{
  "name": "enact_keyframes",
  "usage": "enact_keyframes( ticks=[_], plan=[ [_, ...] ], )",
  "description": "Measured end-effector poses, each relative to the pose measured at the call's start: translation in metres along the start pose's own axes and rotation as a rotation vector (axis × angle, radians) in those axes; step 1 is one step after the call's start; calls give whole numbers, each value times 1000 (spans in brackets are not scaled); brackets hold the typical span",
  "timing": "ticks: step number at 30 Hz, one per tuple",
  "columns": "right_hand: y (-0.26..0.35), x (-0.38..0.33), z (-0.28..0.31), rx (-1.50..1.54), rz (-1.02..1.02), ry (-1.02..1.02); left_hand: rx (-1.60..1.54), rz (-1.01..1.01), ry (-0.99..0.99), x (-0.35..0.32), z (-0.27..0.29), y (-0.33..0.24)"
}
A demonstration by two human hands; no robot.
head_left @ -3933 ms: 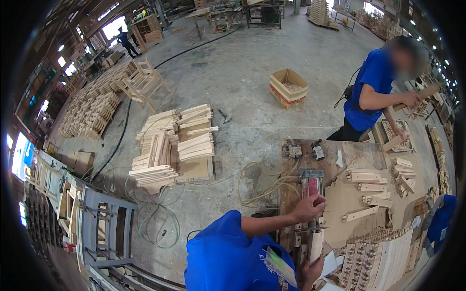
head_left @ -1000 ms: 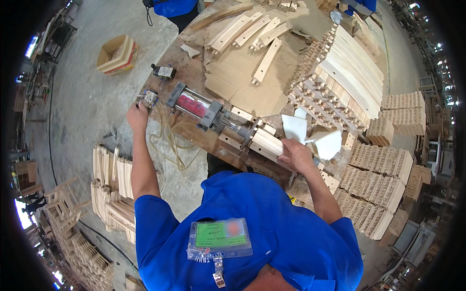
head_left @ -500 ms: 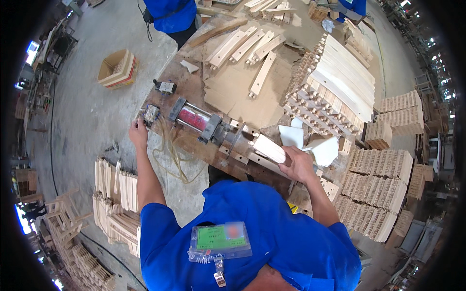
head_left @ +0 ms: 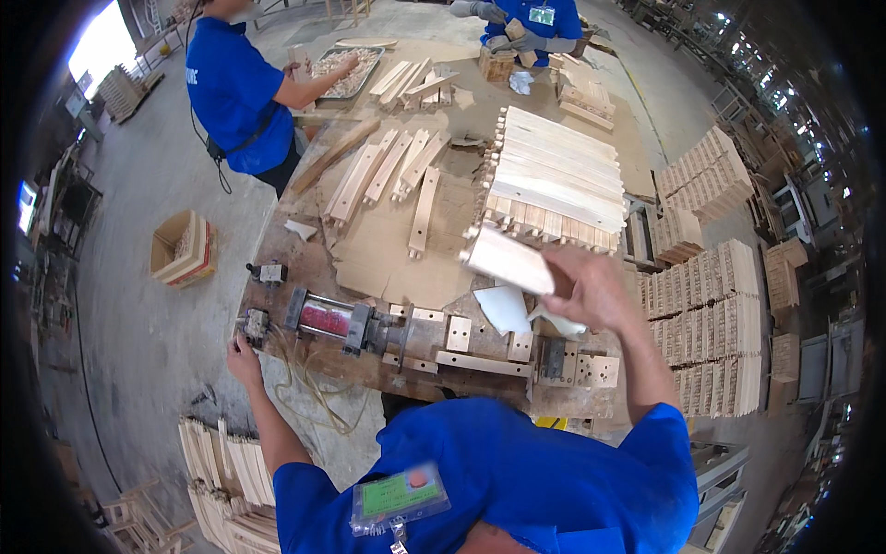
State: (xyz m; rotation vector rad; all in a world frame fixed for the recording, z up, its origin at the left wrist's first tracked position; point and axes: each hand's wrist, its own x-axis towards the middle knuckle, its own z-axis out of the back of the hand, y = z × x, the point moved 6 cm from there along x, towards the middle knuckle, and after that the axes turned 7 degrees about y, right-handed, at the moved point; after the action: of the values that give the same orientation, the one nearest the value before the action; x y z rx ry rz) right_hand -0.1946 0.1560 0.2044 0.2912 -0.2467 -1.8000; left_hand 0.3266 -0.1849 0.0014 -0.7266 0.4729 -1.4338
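My right hand [head_left: 595, 288] is closed around a pale wooden slat [head_left: 512, 261], raised over the table at the near edge of a stack of similar slats [head_left: 558, 175]. Far to the left, my left hand [head_left: 245, 360] has its fingers closed at the near end of a small air valve [head_left: 256, 325] on the table's corner. Between my arms lies an air cylinder [head_left: 326, 317] with red showing inside. To its right is a jig of drilled wooden blocks [head_left: 482, 363], with no slat in it. White foam sheets [head_left: 503, 307] rest under the raised slat.
Loose wooden rails [head_left: 425, 212] lie on cardboard. Clear hoses [head_left: 314, 392] hang off the near left edge. A carton [head_left: 185, 247] stands on the floor. Two people in blue work across the table, one at a tray [head_left: 346, 72]. Stacked wood [head_left: 706, 332] stands at right.
My right hand has lifted the slat out of the jig and carried it away from me to the stack. My left hand stays at the valve. The view has tilted up, showing more of the co-workers.
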Motion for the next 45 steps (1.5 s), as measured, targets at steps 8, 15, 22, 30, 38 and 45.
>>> enact_keyframes(
  ticks=[8,15,22,30,38,45],
  plan=[
    [-38,27,48,-246,-150,44,51,7,37,-2,8,-15],
    [-42,33,45,-194,-125,26,134,-41,-8,-8,8,-24],
    [-64,-20,59,674,-123,-573,339,-133,-422,-28,25,-33],
    [-58,-49,-23,1523,-368,-1015,-396,-991,296,-147,-53,-292],
    [-31,-25,-62,1856,-457,-1000,-245,-1720,261,-247,-91,-414],
    [-33,-23,-71,1899,-443,-892,-359,-1661,720,-217,-131,-443]
  ],
)
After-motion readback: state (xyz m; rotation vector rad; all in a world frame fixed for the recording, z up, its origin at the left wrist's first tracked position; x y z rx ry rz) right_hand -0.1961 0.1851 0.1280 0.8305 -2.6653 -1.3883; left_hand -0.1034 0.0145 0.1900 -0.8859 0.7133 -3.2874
